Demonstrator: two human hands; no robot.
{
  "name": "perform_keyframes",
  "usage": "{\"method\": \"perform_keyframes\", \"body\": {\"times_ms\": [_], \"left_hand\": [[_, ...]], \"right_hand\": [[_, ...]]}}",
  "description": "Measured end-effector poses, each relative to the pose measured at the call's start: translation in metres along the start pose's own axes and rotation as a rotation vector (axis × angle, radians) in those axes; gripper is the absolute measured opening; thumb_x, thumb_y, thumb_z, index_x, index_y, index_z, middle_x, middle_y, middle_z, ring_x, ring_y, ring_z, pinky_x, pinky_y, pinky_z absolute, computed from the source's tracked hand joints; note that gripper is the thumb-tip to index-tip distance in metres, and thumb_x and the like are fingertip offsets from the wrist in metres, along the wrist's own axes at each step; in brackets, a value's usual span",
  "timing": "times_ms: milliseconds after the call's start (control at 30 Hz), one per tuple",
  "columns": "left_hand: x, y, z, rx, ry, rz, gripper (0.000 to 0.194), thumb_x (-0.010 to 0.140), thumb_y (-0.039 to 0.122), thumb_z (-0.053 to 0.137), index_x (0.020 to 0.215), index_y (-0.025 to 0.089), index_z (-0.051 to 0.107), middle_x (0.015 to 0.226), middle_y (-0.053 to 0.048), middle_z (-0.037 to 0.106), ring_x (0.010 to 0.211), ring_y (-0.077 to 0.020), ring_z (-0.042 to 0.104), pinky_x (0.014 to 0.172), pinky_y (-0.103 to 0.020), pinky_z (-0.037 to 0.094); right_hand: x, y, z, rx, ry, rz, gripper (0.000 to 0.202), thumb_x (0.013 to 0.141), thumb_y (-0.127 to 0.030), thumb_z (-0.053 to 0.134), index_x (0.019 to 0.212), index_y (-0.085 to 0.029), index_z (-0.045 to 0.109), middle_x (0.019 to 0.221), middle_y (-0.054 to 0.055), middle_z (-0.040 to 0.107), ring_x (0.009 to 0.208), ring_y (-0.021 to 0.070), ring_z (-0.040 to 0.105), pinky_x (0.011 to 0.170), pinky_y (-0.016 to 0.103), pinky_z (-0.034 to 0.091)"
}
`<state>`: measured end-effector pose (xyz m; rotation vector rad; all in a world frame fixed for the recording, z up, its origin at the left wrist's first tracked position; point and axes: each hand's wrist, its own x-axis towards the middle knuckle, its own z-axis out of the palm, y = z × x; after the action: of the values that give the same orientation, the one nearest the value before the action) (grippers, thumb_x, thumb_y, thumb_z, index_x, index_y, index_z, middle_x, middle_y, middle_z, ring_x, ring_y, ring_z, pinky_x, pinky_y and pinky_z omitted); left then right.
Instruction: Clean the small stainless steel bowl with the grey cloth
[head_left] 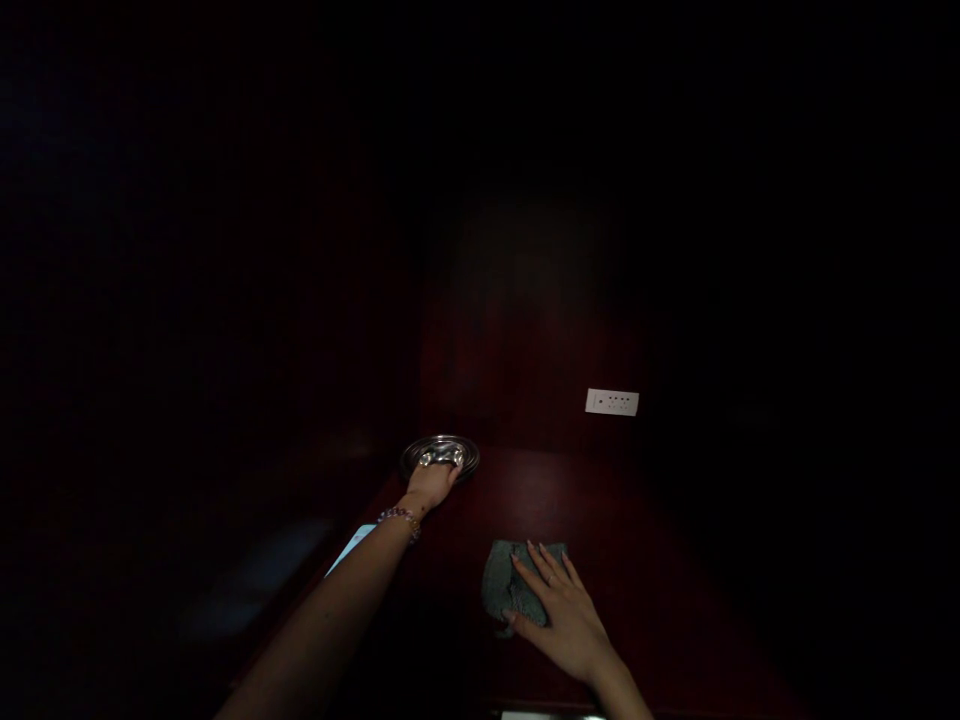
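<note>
My left hand (433,484) reaches to the far left of a dark red surface and grips a round, shiny metal dish (442,441) with ringed edges. Its fingers are curled at the dish's near side and partly hidden. Nearer to me, my right hand (566,615) lies flat with fingers spread on a grey-green cloth (501,580). The cloth is spread on the surface, its right part covered by the hand.
A white socket panel (612,402) is on the dark red back wall. Beside my left forearm lies a pale, lit flat object (351,547), partly covered. A white strip (529,715) shows at the bottom edge. Darkness hides both sides.
</note>
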<state>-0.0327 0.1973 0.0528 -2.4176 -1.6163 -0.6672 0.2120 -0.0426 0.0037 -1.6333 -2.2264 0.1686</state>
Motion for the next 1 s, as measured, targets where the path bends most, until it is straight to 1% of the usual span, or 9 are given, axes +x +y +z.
{"method": "perform_keyframes", "body": {"times_ms": [133, 233, 333, 500, 633, 700, 800, 900, 1000], "left_hand": [[0.007, 0.001, -0.011, -0.050, -0.165, -0.055, 0.044, 0.093, 0.044, 0.036, 0.098, 0.016, 0.069, 0.102, -0.015, 0.071, 0.099, -0.0267, 0.066, 0.090, -0.038, 0.044], [0.011, -0.001, -0.023, -0.126, -0.173, -0.063, 0.033, 0.087, 0.042, 0.048, 0.095, 0.018, 0.068, 0.102, -0.011, 0.071, 0.098, -0.0255, 0.065, 0.089, -0.035, 0.044], [0.015, -0.009, -0.032, -0.256, -0.165, -0.133, 0.030, 0.085, 0.041, 0.050, 0.089, 0.018, 0.069, 0.091, -0.008, 0.072, 0.090, -0.0226, 0.065, 0.080, -0.029, 0.044], [0.021, -0.016, -0.044, -0.505, 0.068, -0.143, 0.036, 0.086, 0.044, 0.046, 0.088, 0.017, 0.069, 0.083, -0.005, 0.071, 0.079, -0.0186, 0.063, 0.071, -0.025, 0.044], [0.011, 0.009, -0.055, -0.719, 0.337, -0.078, 0.038, 0.087, 0.048, 0.045, 0.088, 0.017, 0.066, 0.087, -0.005, 0.070, 0.082, -0.0190, 0.063, 0.076, -0.028, 0.046], [-0.006, 0.032, -0.055, -0.820, 0.428, -0.083, 0.040, 0.088, 0.050, 0.045, 0.090, 0.016, 0.066, 0.090, -0.007, 0.070, 0.085, -0.0199, 0.064, 0.080, -0.030, 0.047], [-0.050, 0.070, -0.049, -0.904, 0.511, -0.076, 0.039, 0.090, 0.048, 0.046, 0.100, 0.016, 0.066, 0.105, -0.009, 0.070, 0.098, -0.0219, 0.063, 0.088, -0.034, 0.046], [-0.106, 0.103, -0.041, -0.801, 0.366, 0.096, 0.032, 0.093, 0.042, 0.045, 0.098, 0.019, 0.068, 0.103, -0.008, 0.071, 0.097, -0.0219, 0.062, 0.090, -0.036, 0.044], [-0.155, 0.121, -0.039, -0.598, 0.205, 0.270, 0.026, 0.095, 0.032, 0.044, 0.098, 0.022, 0.067, 0.100, -0.005, 0.070, 0.099, -0.0207, 0.059, 0.093, -0.040, 0.038]], "right_hand": [[0.001, 0.001, -0.001, 0.027, -0.013, 0.010, 0.069, 0.086, -0.066, 0.046, 0.147, -0.034, 0.035, 0.157, 0.004, 0.024, 0.145, 0.0268, 0.022, 0.119, 0.051, 0.013], [0.000, 0.000, -0.002, 0.032, -0.012, 0.011, 0.068, 0.087, -0.065, 0.047, 0.146, -0.034, 0.036, 0.158, 0.003, 0.022, 0.146, 0.0270, 0.021, 0.119, 0.052, 0.012], [-0.001, -0.001, -0.004, 0.032, -0.001, 0.003, 0.068, 0.087, -0.065, 0.046, 0.146, -0.033, 0.036, 0.158, 0.002, 0.022, 0.145, 0.0269, 0.022, 0.119, 0.051, 0.012], [-0.003, -0.001, -0.006, 0.041, 0.022, -0.009, 0.063, 0.089, -0.062, 0.045, 0.145, -0.033, 0.039, 0.157, 0.003, 0.026, 0.144, 0.0262, 0.025, 0.119, 0.051, 0.014], [-0.001, 0.001, -0.002, 0.047, 0.043, -0.016, 0.057, 0.092, -0.059, 0.043, 0.144, -0.035, 0.040, 0.156, 0.002, 0.029, 0.143, 0.0250, 0.028, 0.119, 0.052, 0.015], [0.000, 0.002, 0.003, 0.051, 0.061, -0.022, 0.050, 0.094, -0.055, 0.042, 0.141, -0.037, 0.044, 0.154, 0.001, 0.033, 0.142, 0.0239, 0.031, 0.118, 0.051, 0.017], [0.001, 0.007, 0.011, 0.057, 0.120, -0.006, 0.042, 0.097, -0.048, 0.040, 0.136, -0.037, 0.051, 0.149, 0.000, 0.042, 0.139, 0.0222, 0.037, 0.117, 0.049, 0.022], [0.000, 0.018, 0.016, 0.075, 0.273, 0.136, 0.042, 0.097, -0.045, 0.037, 0.131, -0.029, 0.058, 0.141, 0.004, 0.053, 0.134, 0.0238, 0.044, 0.115, 0.048, 0.026], [-0.003, 0.033, 0.018, 0.193, 0.468, 0.422, 0.053, 0.097, -0.049, 0.029, 0.125, -0.019, 0.063, 0.127, 0.012, 0.063, 0.122, 0.0276, 0.055, 0.108, 0.047, 0.036]]}}
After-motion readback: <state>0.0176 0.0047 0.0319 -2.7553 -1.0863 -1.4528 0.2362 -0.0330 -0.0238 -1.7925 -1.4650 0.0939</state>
